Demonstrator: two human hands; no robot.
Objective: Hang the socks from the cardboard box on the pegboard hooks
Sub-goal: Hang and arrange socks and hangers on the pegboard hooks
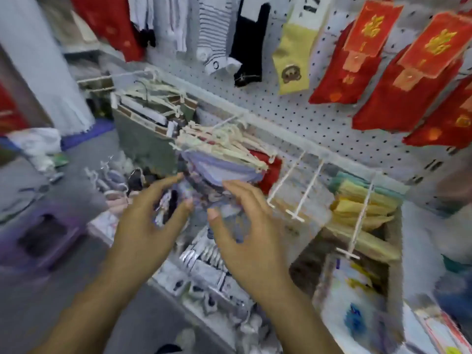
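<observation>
Both grips are apart mid-frame: left hand [150, 215] and right hand [245, 226], fingers spread just under the bunch of lavender socks on white plastic hangers [219, 167] hung on the white pegboard [306, 111]. Looks like settling that bunch; next probably means grabbing another pair for the bare white wire hook [287, 178].

This is a shop, seen at its sock display. A white pegboard [293, 111] wall carries many pairs in rows: red socks [339, 88] with gold-printed card bands, a yellow sock [293, 54] with a cartoon patch, striped socks [214, 34] and a black sock [249, 47]. Wire hooks [306, 185] jut out lower down, one crowded with small plastic hangers [222, 141], above bins of packaged stock [204, 264].
</observation>
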